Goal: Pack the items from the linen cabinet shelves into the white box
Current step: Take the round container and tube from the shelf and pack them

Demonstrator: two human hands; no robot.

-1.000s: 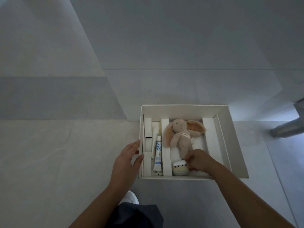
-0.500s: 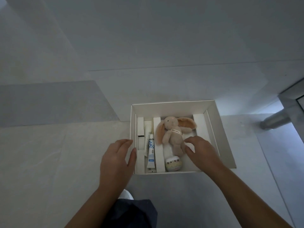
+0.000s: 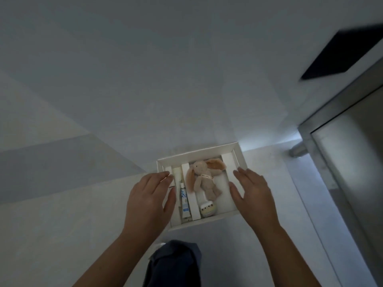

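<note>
White box [image 3: 199,157] open on the floor, holding a plush bunny [image 3: 204,179], blue-white tube [image 3: 185,200] and small round jar [image 3: 207,209]

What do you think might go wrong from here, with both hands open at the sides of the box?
1. If the left hand and right hand lift the box by its thin side walls, it may tilt, and the round jar lying loose at the near end could roll.
2. The toy rabbit has an ear spread toward the right-side insert; it might get pinched if the box is closed.
</note>
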